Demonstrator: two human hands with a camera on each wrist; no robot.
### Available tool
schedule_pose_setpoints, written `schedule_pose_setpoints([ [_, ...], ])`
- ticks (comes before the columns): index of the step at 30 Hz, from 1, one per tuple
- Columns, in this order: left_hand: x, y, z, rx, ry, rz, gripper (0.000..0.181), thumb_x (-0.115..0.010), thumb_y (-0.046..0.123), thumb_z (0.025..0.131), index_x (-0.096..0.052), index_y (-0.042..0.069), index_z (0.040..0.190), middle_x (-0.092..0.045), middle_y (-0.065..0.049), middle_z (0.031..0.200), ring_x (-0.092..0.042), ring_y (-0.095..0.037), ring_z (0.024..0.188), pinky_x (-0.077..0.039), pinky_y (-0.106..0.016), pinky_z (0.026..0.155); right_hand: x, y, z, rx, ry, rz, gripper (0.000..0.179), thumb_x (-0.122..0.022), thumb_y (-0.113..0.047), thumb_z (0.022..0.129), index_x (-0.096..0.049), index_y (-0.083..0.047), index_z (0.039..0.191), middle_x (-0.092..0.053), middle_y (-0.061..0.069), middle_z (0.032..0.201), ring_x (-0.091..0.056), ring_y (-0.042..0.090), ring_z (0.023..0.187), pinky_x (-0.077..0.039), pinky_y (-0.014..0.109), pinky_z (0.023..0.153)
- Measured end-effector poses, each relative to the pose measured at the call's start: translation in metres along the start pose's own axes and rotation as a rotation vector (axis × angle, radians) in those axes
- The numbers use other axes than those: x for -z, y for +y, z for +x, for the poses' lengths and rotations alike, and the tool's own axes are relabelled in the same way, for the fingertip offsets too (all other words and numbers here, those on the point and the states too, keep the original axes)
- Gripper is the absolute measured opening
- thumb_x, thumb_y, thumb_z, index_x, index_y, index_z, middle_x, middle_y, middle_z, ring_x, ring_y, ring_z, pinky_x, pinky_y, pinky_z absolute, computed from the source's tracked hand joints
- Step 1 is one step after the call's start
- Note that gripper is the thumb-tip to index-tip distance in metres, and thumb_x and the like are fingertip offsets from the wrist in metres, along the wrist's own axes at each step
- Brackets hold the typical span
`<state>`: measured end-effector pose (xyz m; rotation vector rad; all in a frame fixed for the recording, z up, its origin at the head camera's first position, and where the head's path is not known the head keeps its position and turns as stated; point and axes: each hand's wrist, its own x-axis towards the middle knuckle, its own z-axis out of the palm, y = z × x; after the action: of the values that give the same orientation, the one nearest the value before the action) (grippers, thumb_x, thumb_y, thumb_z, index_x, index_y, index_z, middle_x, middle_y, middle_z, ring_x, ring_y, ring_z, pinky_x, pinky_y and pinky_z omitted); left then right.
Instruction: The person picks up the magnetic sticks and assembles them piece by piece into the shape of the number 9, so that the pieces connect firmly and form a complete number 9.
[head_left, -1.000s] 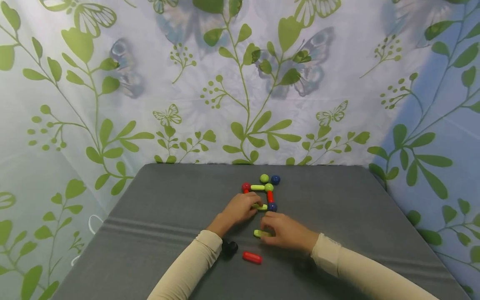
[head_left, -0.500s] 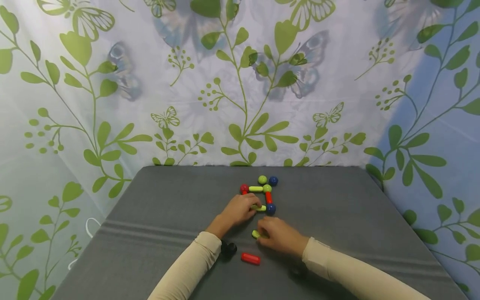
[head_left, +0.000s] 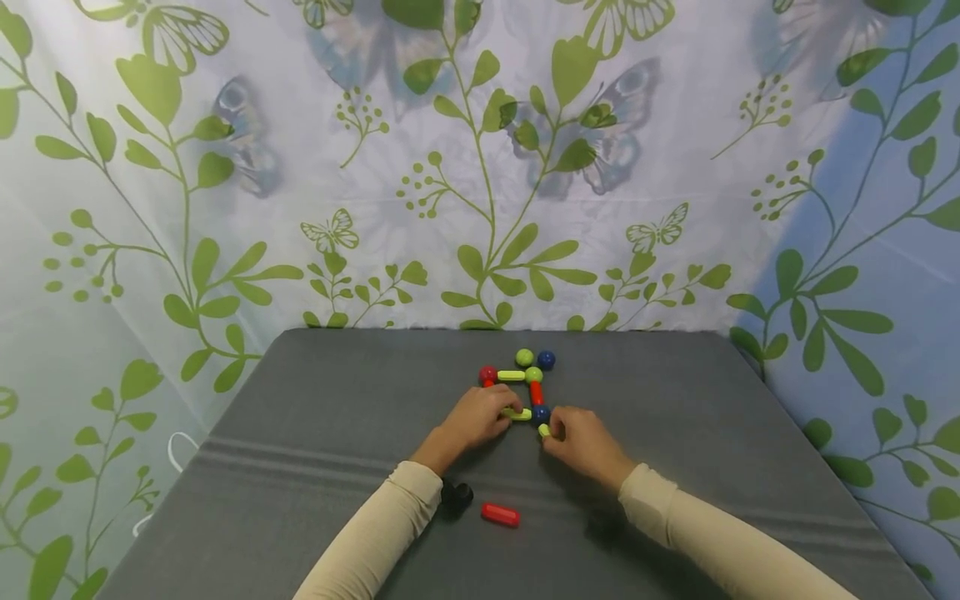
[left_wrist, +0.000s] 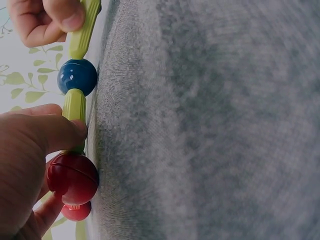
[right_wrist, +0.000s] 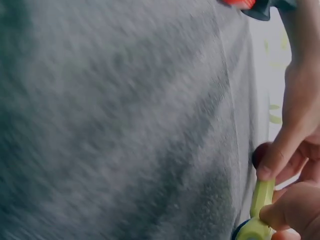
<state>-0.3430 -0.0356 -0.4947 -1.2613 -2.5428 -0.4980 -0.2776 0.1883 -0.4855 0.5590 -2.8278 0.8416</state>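
Note:
Toy rods and balls form a frame on the grey table: a red ball [head_left: 488,375], a yellow-green rod [head_left: 512,376], a green ball [head_left: 533,376], a red rod [head_left: 536,393] and a blue ball [head_left: 541,414]. My left hand [head_left: 480,417] pinches the near yellow-green rod [left_wrist: 75,106], between the blue ball and a second red ball [left_wrist: 72,177]. My right hand [head_left: 585,440] pinches another yellow-green rod [head_left: 543,431]; its end appears to meet the blue ball [left_wrist: 77,77] in the left wrist view. The left hand hides the frame's left side in the head view.
A loose green ball [head_left: 524,357] and dark blue ball [head_left: 546,360] sit behind the frame. Nearer the front lies a loose red rod [head_left: 500,514]. A black object [head_left: 457,497] is by the left wrist. A patterned curtain [head_left: 480,208] hangs behind the grey table [head_left: 337,392].
My right hand has gripped the loose yellow-green rod from in front of the frame and carried it forward and right to the blue ball. The left hand stays in place.

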Motion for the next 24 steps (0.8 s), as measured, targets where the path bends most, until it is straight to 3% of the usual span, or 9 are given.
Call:
schedule_pose_setpoints([
  [4,-0.0014,0.0002,0.0006,-0.009,0.003,0.009,0.021,-0.075,0.004,0.086,-0.074,0.014,0.104,-0.068,0.002,0.103,-0.066,-0.012,0.088,-0.052,-0.030,0.082,0.0015,0.0007,0.0033,-0.076,-0.006,0.020,0.027,-0.080,-0.008,0.081,-0.054,-0.015,0.074,-0.048,-0.003,0.069,-0.046,0.012,0.062,-0.038,0.030,0.057],
  [11,-0.0005,0.0014,0.0020,0.003,-0.005,0.012,0.020,-0.075,0.006,0.087,-0.074,0.015,0.104,-0.068,0.003,0.104,-0.066,-0.013,0.091,-0.052,-0.031,0.084,-0.0018,0.0057,0.0045,-0.111,0.001,0.047,0.028,-0.080,-0.008,0.081,-0.053,-0.015,0.073,-0.048,-0.004,0.069,-0.047,0.012,0.061,-0.038,0.030,0.057],
  [24,0.0007,0.0023,0.0023,0.032,-0.029,0.012,0.020,-0.076,0.007,0.087,-0.074,0.015,0.105,-0.069,0.003,0.105,-0.065,-0.013,0.089,-0.052,-0.032,0.084,-0.0048,0.0025,0.0075,-0.249,-0.070,0.221,0.029,-0.082,-0.018,0.086,-0.057,-0.014,0.072,-0.058,-0.004,0.063,-0.056,0.014,0.054,-0.042,0.030,0.050],
])
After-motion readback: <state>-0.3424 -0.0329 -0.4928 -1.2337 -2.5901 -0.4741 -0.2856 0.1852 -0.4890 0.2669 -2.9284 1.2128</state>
